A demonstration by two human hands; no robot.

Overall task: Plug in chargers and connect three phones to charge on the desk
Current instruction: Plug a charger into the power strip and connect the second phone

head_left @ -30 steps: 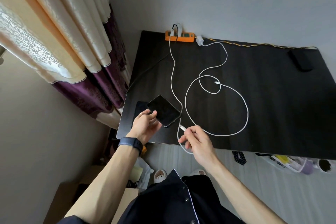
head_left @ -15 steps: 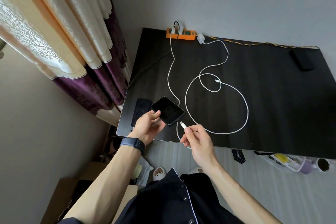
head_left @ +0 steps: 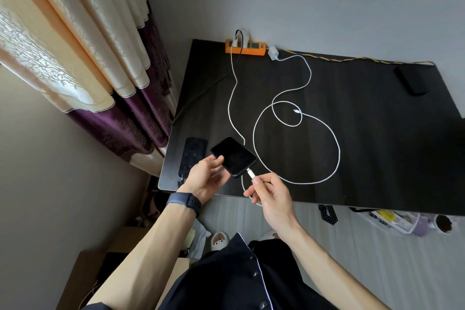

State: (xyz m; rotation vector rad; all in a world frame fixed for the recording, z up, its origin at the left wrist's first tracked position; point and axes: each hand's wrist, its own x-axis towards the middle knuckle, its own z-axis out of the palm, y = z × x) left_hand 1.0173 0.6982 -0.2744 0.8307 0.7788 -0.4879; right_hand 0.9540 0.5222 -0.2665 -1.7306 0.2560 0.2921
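My left hand [head_left: 205,180] holds a black phone [head_left: 234,156] by its lower left edge above the near left part of the dark desk [head_left: 364,153]. My right hand [head_left: 268,190] pinches the white cable plug [head_left: 251,173], whose tip sits right at the phone's bottom port. That cable [head_left: 230,106] runs back to a white charger in the orange power strip [head_left: 245,47]. A second phone [head_left: 192,156] lies flat at the desk's left edge. A third dark phone [head_left: 411,80] lies at the far right. Another white charger [head_left: 272,53] lies beside the strip, its cable [head_left: 337,151] looped on the desk.
Curtains [head_left: 100,58] hang left of the desk, and a grey wall stands behind it. A black cable [head_left: 201,94] trails off the desk's left side. On the floor below the near edge are slippers [head_left: 220,240] and a tray of small items [head_left: 392,219].
My left hand has turned the phone's bottom end toward my right hand. The right hand has brought the plug up from below the phone to its port.
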